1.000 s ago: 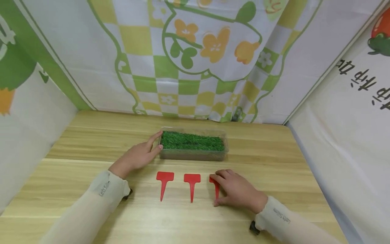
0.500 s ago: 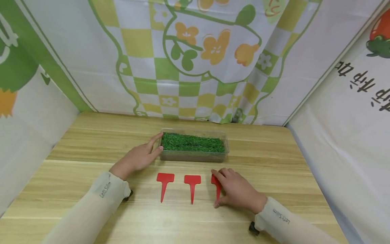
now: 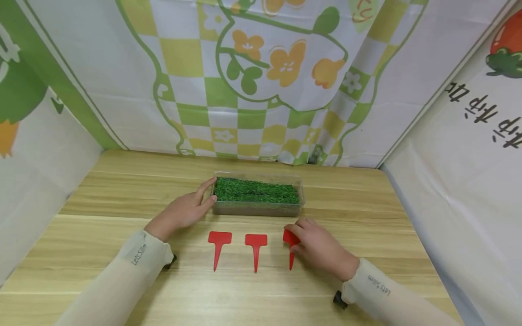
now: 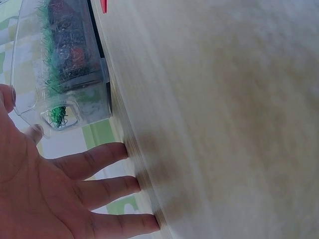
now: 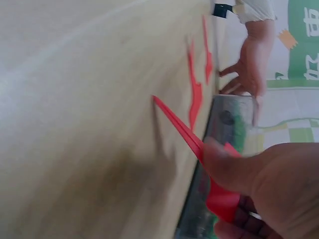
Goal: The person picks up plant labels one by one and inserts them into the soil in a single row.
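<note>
Thumb now tucked in, your right hand pinches the lower-right tag, securing it; spread left hand touches tub.

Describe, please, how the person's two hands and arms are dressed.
The left hand and right hand are bare, without gloves. The left sleeve and right sleeve are pale cream, each with dark lettering near its end, seemingly "Let's Slim". A small black piece shows at each sleeve end.
</note>
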A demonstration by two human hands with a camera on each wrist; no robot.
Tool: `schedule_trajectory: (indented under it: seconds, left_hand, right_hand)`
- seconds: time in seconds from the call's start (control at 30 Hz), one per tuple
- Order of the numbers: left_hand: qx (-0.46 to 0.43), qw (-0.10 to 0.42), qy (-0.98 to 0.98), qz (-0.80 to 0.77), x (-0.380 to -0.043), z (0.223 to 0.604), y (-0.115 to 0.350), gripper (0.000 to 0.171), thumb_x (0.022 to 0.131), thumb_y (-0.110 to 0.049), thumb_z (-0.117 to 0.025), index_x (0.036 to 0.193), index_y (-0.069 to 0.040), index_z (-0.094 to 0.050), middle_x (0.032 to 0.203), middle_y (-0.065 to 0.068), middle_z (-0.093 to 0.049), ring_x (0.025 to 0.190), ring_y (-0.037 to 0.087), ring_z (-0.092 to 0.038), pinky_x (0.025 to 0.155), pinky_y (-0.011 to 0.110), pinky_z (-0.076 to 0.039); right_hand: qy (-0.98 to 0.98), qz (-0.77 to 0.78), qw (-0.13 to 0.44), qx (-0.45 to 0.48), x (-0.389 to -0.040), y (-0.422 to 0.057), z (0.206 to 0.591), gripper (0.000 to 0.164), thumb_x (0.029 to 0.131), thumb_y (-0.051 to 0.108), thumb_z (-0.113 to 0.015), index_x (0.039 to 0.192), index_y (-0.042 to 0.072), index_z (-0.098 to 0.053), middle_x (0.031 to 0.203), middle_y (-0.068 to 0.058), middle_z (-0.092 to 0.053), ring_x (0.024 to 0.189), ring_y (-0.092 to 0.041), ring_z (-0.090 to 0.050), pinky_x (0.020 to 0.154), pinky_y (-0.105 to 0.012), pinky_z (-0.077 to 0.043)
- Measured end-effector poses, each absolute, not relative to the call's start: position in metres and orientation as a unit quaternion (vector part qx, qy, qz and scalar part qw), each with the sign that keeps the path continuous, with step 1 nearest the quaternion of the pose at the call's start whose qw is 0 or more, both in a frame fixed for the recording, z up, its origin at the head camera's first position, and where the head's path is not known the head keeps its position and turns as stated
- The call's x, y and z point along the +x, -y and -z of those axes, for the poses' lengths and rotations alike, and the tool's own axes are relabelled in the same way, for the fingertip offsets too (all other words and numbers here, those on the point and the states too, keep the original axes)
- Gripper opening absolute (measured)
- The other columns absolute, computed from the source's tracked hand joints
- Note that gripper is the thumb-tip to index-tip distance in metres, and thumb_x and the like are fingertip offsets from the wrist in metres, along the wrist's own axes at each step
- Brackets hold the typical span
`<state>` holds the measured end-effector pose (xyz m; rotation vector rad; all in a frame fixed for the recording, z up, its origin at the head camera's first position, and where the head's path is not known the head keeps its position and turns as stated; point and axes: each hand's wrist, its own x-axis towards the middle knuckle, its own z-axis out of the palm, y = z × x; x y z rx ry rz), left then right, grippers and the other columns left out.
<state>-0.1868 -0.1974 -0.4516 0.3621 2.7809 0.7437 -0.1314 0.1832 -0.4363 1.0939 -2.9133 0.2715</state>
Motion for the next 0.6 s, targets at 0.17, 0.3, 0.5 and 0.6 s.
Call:
schedule_trajectory:
  seconds: [0.17, 0.3, 0.5, 0.6]
  left_hand:
    - [0.125, 0.116, -0.953, -0.252, -0.187, 0.453, 0.198, 0.066, 0.105, -0.060, -0.023, 0.161, -0.037, 0.005, 0.141, 0.025, -0.056, 0.126, 0.050, -0.054, 0.103, 0.068, -0.040]
    - [0.126, 0.115, -0.952, -0.253, -0.187, 0.453, 0.199, 0.067, 0.105, -0.060, -0.024, 0.161, -0.037, 0.004, 0.141, 0.025, -0.056, 0.126, 0.050, -0.054, 0.103, 0.068, -0.040]
    - [0.129, 0.115, -0.951, -0.255, -0.187, 0.453, 0.199, 0.066, 0.105, -0.060, -0.024, 0.161, -0.038, 0.004, 0.141, 0.026, -0.056, 0.126, 0.050, -0.054, 0.103, 0.067, -0.040]
    - [0.129, 0.115, -0.952, -0.254, -0.187, 0.453, 0.198, 0.066, 0.105, -0.060, -0.024, 0.161, -0.038, 0.005, 0.141, 0.025, -0.056, 0.127, 0.050, -0.054, 0.104, 0.067, -0.040]
  right_hand:
    - [0.917, -0.108, 0.041, 0.381, -0.138, -0.184, 0.425, 0.030, 0.085, 0.001, -0.077, 0.113, 0.009, -0.074, 0.093, 0.003, -0.067, 0.084, -0.011, -0.062, 0.076, -0.027, -0.057]
    - [0.913, -0.126, 0.035, 0.386, -0.143, -0.184, 0.416, 0.031, 0.086, -0.004, -0.073, 0.113, 0.009, -0.076, 0.091, 0.001, -0.069, 0.081, -0.010, -0.063, 0.073, -0.025, -0.057]
    - [0.910, -0.139, 0.039, 0.388, -0.148, -0.183, 0.408, 0.036, 0.085, -0.011, -0.068, 0.111, 0.012, -0.077, 0.090, 0.003, -0.070, 0.078, -0.010, -0.063, 0.070, -0.024, -0.056]
    - [0.908, -0.142, 0.053, 0.391, -0.151, -0.182, 0.403, 0.037, 0.085, -0.012, -0.065, 0.109, 0.012, -0.078, 0.093, 0.002, -0.071, 0.081, -0.012, -0.067, 0.071, -0.025, -0.057]
